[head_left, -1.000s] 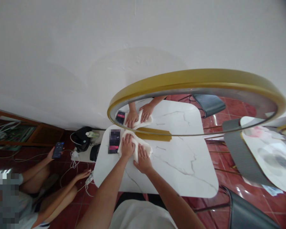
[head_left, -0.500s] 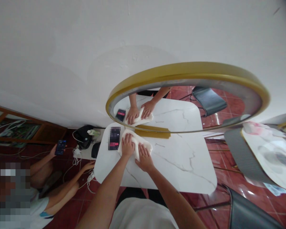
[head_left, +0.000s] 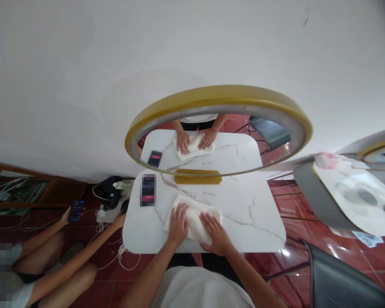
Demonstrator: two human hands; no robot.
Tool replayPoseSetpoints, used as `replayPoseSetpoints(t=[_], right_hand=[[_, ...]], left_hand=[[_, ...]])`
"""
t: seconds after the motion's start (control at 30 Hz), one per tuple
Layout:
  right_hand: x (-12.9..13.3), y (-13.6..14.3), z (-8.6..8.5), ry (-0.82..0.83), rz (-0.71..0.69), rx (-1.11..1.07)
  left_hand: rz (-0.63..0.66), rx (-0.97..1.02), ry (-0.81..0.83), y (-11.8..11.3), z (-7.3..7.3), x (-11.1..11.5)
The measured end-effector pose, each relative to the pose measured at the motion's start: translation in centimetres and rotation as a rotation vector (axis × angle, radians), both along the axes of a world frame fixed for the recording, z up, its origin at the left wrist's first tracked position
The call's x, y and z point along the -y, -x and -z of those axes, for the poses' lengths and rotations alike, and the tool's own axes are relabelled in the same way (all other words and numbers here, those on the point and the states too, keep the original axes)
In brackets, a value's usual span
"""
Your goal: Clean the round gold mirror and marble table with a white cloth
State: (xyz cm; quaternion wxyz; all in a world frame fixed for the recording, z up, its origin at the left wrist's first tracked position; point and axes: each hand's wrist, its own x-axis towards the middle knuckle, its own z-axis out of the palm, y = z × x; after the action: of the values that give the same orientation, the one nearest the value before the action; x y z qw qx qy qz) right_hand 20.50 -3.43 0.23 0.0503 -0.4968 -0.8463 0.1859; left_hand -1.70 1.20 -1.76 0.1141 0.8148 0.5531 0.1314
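A folded white cloth [head_left: 195, 220] lies on the white marble-patterned table [head_left: 240, 226], close to its front edge. My left hand [head_left: 179, 224] rests flat on the cloth's left part, fingers stretched forward. On the right part of the cloth lies my right hand [head_left: 216, 234], its fingers extended and pointing to the upper left. Both palms press down on the fabric and hide some of it. The phone [head_left: 148, 190] sits beyond the cloth near the table's left edge. Both hands and the cloth also show in the round mirror.
A gold-framed mirror [head_left: 218, 93] stands at the table's back on a gold base [head_left: 198, 177]. At lower right is a black chair [head_left: 336, 273]. A seated person on the left holds a phone [head_left: 76, 211], with a black bag [head_left: 111, 192] and cables nearby. Another table [head_left: 336, 184] stands right.
Both hands have slid the cloth from beside the phone toward the table's front and a little right. The other person's arm has reached further toward the things beside the table. My view has shifted slightly.
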Motion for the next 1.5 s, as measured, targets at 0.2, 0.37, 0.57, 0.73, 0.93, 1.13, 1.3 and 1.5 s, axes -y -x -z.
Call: replayPoseSetpoints(t=[0.2, 0.37, 0.57, 0.73, 0.93, 1.13, 1.3, 1.5], right_hand=[[0.4, -2.1, 0.6, -0.038, 0.041, -0.014], [-2.5, -0.9, 1.5, -0.080, 0.145, -0.001], [-7.5, 0.7, 1.6, -0.022, 0.274, 0.009], [-9.2, 1.2, 1.4, -0.029, 0.323, -0.002], [-5.2, 1.2, 1.8, -0.086, 0.281, 0.003], [2.2, -0.2, 1.8, -0.066, 0.215, 0.013], [5.5, -2.1, 1.6, -0.032, 0.157, 0.029], [5.1, -1.9, 2.0, -0.025, 0.160, 0.042]], left_hand=[[0.119, -0.036, 0.039, -0.2, 0.0, 1.3], [0.088, -0.033, 0.050, -0.7, 0.0, -1.1], [-0.004, -0.002, 0.056, -1.9, -0.3, -4.9], [-0.048, 0.012, 0.077, -2.3, -0.7, -5.9], [-0.011, 0.030, 0.114, -1.4, -1.2, -3.5], [0.098, -0.036, 0.133, -0.7, -1.1, 2.0], [0.178, -0.030, 0.150, -0.9, -1.3, 4.7], [0.175, 0.007, 0.173, -0.6, -1.8, 3.8]])
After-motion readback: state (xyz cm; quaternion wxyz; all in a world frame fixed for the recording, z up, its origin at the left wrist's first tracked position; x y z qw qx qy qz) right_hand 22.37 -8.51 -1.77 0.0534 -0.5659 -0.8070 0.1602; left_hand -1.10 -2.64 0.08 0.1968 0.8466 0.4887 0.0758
